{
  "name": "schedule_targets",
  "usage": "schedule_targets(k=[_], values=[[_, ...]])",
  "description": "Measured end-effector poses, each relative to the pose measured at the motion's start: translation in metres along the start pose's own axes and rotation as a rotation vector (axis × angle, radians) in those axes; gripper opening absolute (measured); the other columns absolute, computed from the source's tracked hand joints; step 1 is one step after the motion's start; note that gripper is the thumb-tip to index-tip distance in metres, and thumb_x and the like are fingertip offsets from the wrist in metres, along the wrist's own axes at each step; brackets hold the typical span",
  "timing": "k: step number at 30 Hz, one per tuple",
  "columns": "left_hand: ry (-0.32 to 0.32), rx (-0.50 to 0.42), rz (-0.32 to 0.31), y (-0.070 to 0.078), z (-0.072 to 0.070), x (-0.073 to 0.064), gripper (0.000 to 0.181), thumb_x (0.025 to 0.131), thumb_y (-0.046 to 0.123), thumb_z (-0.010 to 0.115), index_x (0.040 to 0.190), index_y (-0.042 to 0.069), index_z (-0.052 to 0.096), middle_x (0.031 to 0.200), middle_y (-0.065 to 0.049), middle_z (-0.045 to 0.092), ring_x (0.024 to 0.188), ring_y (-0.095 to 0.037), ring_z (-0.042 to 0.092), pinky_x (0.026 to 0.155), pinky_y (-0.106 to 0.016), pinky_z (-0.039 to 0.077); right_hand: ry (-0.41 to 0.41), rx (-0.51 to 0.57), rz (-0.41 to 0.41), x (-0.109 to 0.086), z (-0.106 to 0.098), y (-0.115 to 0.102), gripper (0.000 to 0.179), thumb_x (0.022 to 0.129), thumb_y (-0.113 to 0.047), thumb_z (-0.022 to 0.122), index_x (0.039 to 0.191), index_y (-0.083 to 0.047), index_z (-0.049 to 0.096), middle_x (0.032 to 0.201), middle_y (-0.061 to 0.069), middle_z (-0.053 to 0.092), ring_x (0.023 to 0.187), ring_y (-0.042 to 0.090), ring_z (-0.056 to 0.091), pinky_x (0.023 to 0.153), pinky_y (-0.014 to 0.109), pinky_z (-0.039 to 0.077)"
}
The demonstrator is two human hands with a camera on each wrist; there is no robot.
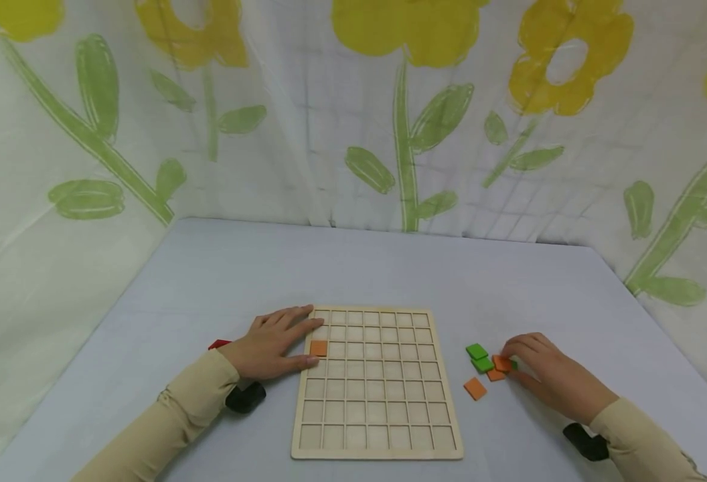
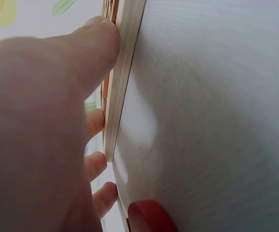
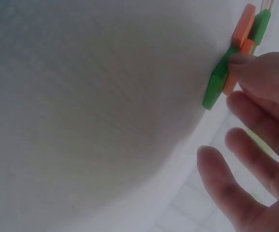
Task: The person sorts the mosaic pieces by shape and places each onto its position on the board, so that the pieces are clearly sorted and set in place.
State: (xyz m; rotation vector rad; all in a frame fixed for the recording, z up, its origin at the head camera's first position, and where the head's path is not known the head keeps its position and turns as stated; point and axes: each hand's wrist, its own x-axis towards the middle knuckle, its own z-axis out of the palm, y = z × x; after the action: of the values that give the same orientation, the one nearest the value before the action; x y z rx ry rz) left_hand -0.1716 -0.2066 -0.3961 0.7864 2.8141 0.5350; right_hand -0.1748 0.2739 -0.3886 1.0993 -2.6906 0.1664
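My left hand [image 1: 269,345] rests on the left edge of a light wooden grid board [image 1: 377,453], thumb and fingers spread. Between thumb and index finger, an orange square tile [image 1: 319,348] sits in a cell of the leftmost column. To the board's right, my right hand [image 1: 552,375] pinches another orange tile [image 1: 501,363] between thumb and index finger, over a small pile. The right wrist view shows this orange tile [image 3: 230,84] at the thumb tip, against green tiles [image 3: 216,83]. The other right fingers stand apart, loosely bent.
Green tiles [image 1: 477,351] lie left of the pinched tile, with a loose orange tile [image 1: 475,388] nearer me. A red object [image 1: 219,343], partly hidden, lies behind my left wrist. The white table [image 1: 353,268] meets a flower-printed curtain [image 1: 305,134] at the back.
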Motion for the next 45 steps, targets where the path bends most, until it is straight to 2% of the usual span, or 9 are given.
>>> schedule_targets(k=[8,16,22,25,28,32,39,45], values=[[0.004,0.003,-0.001,-0.002,0.001,0.0,0.067,0.094,0.057,0.049,0.149,0.021,0.034,0.157,-0.01,0.024,0.141,-0.037,0.024,0.101,-0.059,0.025,-0.014,0.039,-0.007,0.003,-0.003,-0.003,0.047,0.067,0.0,0.083,0.104,-0.017,0.058,0.103,-0.011,0.057,0.099,0.007,0.053,0.08,0.02,0.048],[-0.011,-0.006,-0.007,-0.002,0.001,0.0,0.068,0.094,0.057,0.048,0.15,0.022,0.032,0.157,-0.009,0.022,0.142,-0.037,0.022,0.102,-0.06,0.023,0.06,0.114,-0.062,0.014,-0.018,-0.006,0.052,0.066,0.0,0.084,0.107,-0.013,0.056,0.104,-0.01,0.056,0.096,0.007,0.053,0.081,0.018,0.045],[-0.002,0.0,-0.005,-0.002,0.0,0.0,0.068,0.094,0.058,0.047,0.15,0.021,0.033,0.157,-0.01,0.022,0.141,-0.038,0.023,0.103,-0.06,0.023,0.01,0.225,-0.026,0.027,-0.021,-0.014,0.046,0.073,0.0,0.08,0.108,-0.015,0.055,0.106,-0.011,0.055,0.096,0.009,0.055,0.072,0.025,0.052],[0.001,-0.003,-0.003,-0.002,0.0,0.0,0.068,0.094,0.057,0.048,0.15,0.021,0.033,0.157,-0.01,0.022,0.141,-0.038,0.022,0.103,-0.061,0.023,-0.009,0.284,-0.012,0.036,-0.022,-0.02,0.043,0.077,0.001,0.077,0.109,-0.015,0.054,0.107,-0.012,0.055,0.095,0.009,0.055,0.072,0.027,0.053],[-0.004,-0.014,-0.002,-0.002,0.0,0.0,0.068,0.094,0.056,0.048,0.15,0.02,0.033,0.157,-0.01,0.022,0.141,-0.038,0.022,0.103,-0.061,0.022,-0.018,0.299,-0.014,0.046,-0.022,-0.025,0.04,0.08,0.0,0.075,0.109,-0.017,0.054,0.107,-0.013,0.055,0.096,0.007,0.054,0.073,0.027,0.052],[-0.013,-0.025,0.0,-0.002,0.001,0.0,0.068,0.095,0.056,0.048,0.15,0.02,0.033,0.157,-0.01,0.021,0.141,-0.039,0.021,0.103,-0.061,0.022,-0.013,0.278,-0.048,0.061,-0.021,-0.033,0.038,0.08,-0.001,0.075,0.109,-0.016,0.055,0.106,-0.013,0.055,0.096,0.006,0.055,0.073,0.025,0.051],[-0.007,-0.024,-0.002,-0.002,0.002,-0.001,0.068,0.094,0.058,0.047,0.15,0.021,0.033,0.157,-0.009,0.022,0.142,-0.038,0.021,0.103,-0.061,0.021,0.019,0.276,-0.155,0.088,-0.02,-0.048,0.036,0.079,0.0,0.076,0.106,-0.008,0.054,0.103,-0.005,0.056,0.092,0.01,0.058,0.073,0.026,0.053],[-0.009,-0.022,-0.008,-0.003,0.002,0.0,0.069,0.094,0.058,0.048,0.15,0.021,0.033,0.157,-0.009,0.022,0.142,-0.037,0.022,0.103,-0.06,0.022,-0.006,0.291,-0.208,0.11,-0.015,-0.063,0.03,0.082,-0.002,0.074,0.105,-0.009,0.056,0.104,-0.002,0.055,0.093,0.009,0.059,0.075,0.024,0.053]])
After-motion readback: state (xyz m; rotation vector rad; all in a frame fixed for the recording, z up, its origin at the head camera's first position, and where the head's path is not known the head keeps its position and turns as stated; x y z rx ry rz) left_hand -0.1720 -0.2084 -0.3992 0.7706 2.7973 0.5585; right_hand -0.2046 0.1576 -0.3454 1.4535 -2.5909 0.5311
